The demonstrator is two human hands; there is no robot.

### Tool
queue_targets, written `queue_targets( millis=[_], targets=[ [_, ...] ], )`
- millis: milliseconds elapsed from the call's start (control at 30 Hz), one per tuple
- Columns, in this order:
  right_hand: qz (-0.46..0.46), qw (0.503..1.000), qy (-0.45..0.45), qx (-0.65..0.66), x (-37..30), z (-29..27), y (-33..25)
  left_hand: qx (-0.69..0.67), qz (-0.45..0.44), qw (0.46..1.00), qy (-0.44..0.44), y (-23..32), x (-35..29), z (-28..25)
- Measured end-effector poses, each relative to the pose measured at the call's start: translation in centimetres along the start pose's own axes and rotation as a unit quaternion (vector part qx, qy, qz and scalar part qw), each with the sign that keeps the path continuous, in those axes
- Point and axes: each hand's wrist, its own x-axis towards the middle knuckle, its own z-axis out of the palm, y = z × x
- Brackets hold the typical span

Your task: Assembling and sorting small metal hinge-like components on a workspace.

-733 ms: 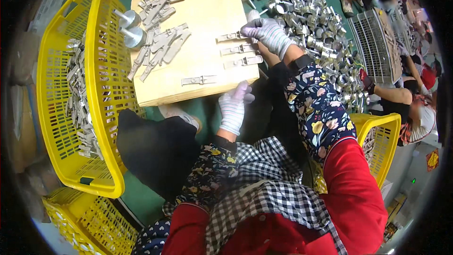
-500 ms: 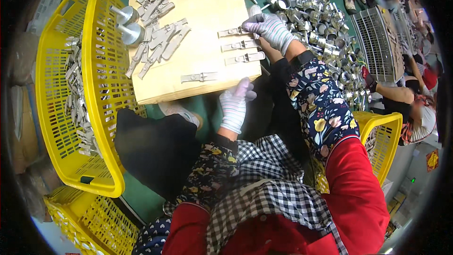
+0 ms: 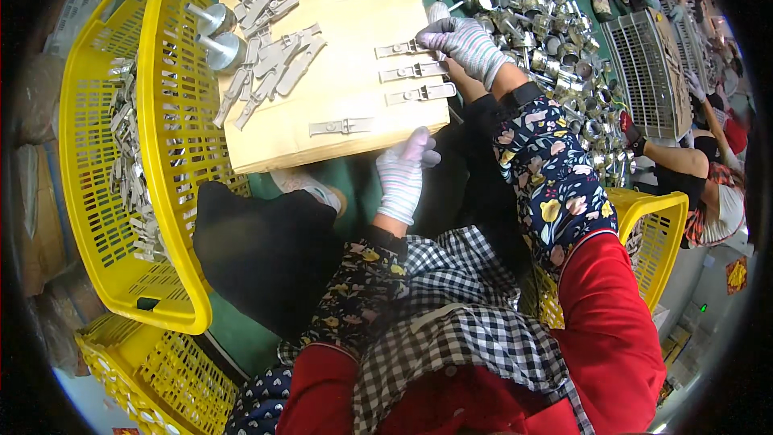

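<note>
Both my hands wear striped, light-coloured gloves. At the right edge of a tan board [image 3: 354,0], my right hand [image 3: 465,44] pinches the end of a grey clip-like metal piece [image 3: 397,49] lying flat. Just nearer lie two similar grey pieces, one [image 3: 412,72] above the other [image 3: 419,94], in a row. A further grey piece [image 3: 340,126] rests by itself near the front edge. My left hand [image 3: 400,177] is at that edge, fingers curled and thumb up against the board; whatever it may hold is hidden. Loose grey pieces [image 3: 278,60] are heaped on the board's left side.
A yellow basket [image 3: 149,153] with grey pieces stands left, two round metal parts [image 3: 224,50] beside its rim. Many metal rings with stems [image 3: 555,48] cover the green surface right of the board. Another yellow basket [image 3: 664,250] sits lower right. Other people work far right.
The right hand has shifted very slightly and still pinches the grey piece, which sits a little farther up the board. The left hand stays at the front edge.
</note>
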Motion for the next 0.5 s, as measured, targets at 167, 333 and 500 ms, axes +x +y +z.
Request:
queue_targets(
  millis=[167,333,500],
  targets=[
    [-0.023,1.0,0.013,-0.015,-0.4,0.3,-0.5,-0.002,0.004,1.0,0.004,-0.1,0.1,-0.1],
    [-0.004,0.999,0.011,-0.04,-0.8,0.2,-1.7,-0.005,0.004,1.0,0.005,-0.2,0.1,0.1],
    [0.016,0.986,0.01,-0.164,-0.9,0.3,-2.4,-0.004,0.006,1.0,0.006,-0.5,0.1,-0.1]
  ],
)
